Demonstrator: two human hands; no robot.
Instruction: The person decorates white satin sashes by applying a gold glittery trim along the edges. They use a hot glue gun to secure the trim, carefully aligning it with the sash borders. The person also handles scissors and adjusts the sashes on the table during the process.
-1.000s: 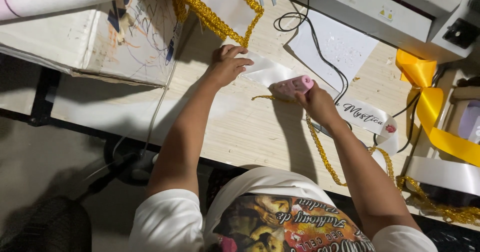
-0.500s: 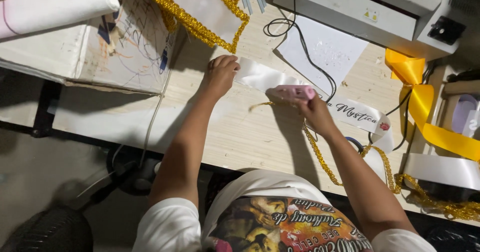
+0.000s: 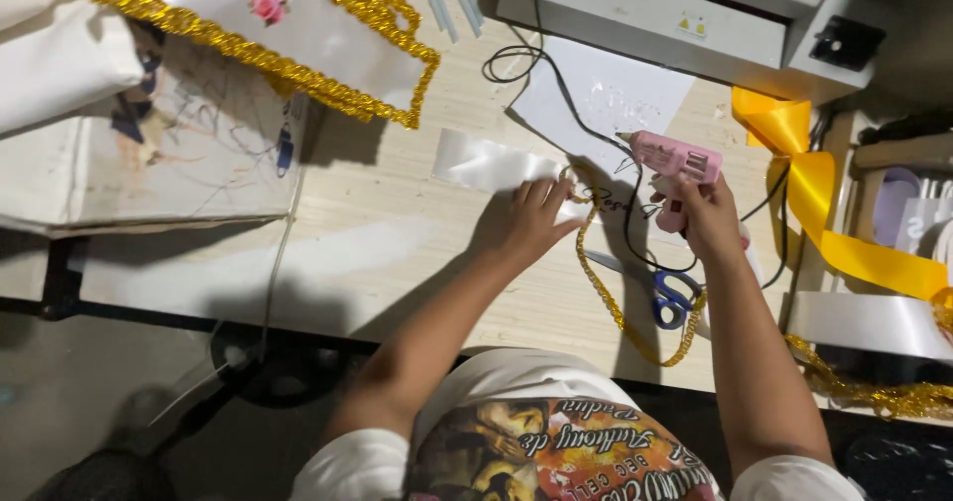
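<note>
The white satin ribbon (image 3: pixel 491 166) lies flat on the wooden table (image 3: pixel 397 253) at centre frame, running from left of centre towards the right, where it passes under the left hand (image 3: pixel 536 218). The left hand rests palm-down on the ribbon with fingers extended and slightly spread, pressing rather than gripping. A gold braided trim (image 3: pixel 606 297) starts at the fingertips of that hand, along the ribbon's edge, then loops down towards the lower centre-right of the frame. The right hand (image 3: pixel 710 218), just right of centre, is closed around the handle of a pink glue gun (image 3: pixel 670 158), held clear of the table with the nozzle pointing left, just above the ribbon's right portion. Blue-handled scissors (image 3: pixel 670 292) lie on the table between the two forearms. A yellow ribbon (image 3: pixel 829 203) lies at right.
</note>
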